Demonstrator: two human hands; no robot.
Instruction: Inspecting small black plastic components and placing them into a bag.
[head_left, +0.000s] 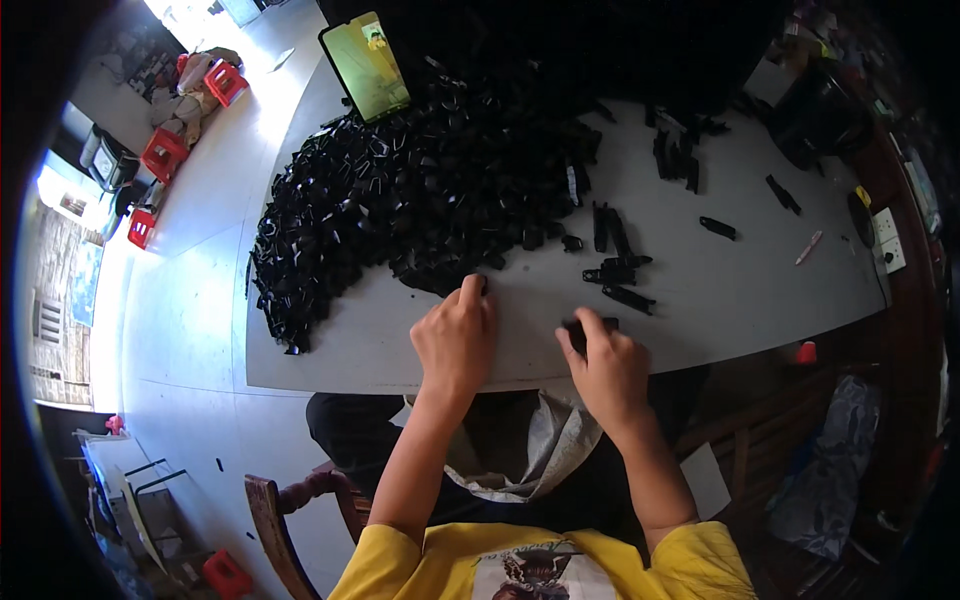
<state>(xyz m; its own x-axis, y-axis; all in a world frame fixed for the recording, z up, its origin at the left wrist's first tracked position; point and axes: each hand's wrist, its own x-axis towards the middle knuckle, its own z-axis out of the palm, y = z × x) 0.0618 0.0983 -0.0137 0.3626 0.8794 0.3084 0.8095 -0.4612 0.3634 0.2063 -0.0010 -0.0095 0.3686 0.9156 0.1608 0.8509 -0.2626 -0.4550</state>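
My left hand [455, 340] is closed at the near edge of a large heap of small black plastic pieces [400, 190]. Something dark shows at its fingertips, but I cannot make out whether it is gripped or part of the heap. Above the table's near edge, my right hand [612, 370] pinches a black plastic piece [574, 336] between thumb and fingers, which partly hide it. Just beyond it lie several longer black clip-like parts [628, 298]. More of these parts [676, 160] are scattered farther back on the right.
A lit phone [366, 66] stands tilted behind the heap on the grey table [780, 290]. A pink pen [809, 247] and a white socket strip [887, 240] are at the right. An open pale sack [550, 440] rests on my lap. Red stools [163, 155] stand on the floor leftward.
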